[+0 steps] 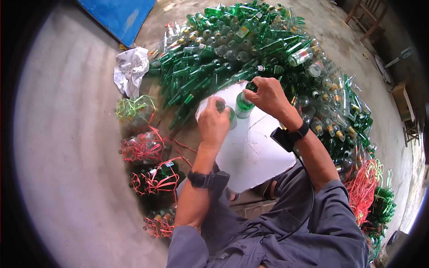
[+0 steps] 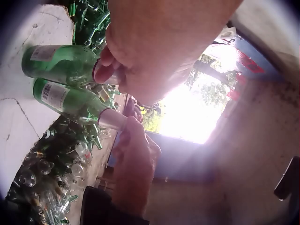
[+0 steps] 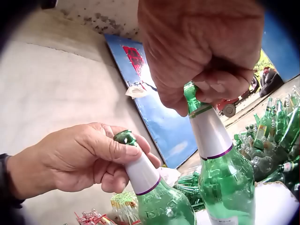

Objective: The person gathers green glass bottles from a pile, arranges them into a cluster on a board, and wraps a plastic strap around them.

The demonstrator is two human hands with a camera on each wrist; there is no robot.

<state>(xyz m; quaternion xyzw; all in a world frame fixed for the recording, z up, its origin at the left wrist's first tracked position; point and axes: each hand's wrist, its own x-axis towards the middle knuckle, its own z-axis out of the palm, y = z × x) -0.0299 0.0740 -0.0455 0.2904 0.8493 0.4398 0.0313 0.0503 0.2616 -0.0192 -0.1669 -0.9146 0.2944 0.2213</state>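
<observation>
In my head view, the left hand (image 1: 213, 125) grips a green glass bottle (image 1: 232, 119) and the right hand (image 1: 271, 96) another green bottle (image 1: 244, 108), near the far edge of a flat white board (image 1: 250, 154) with more room toward the legs (image 1: 277, 219). My left wrist view shows both side by side; in my right, fingers (image 3: 123, 152) hug the white-labelled necks (image 3: 212, 136).

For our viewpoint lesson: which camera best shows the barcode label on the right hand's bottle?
The left wrist view: the barcode label on the bottle in the right hand lies exposed, bars visible. The right wrist view catches only part; the head view shows it small, bars indistinct.
</observation>
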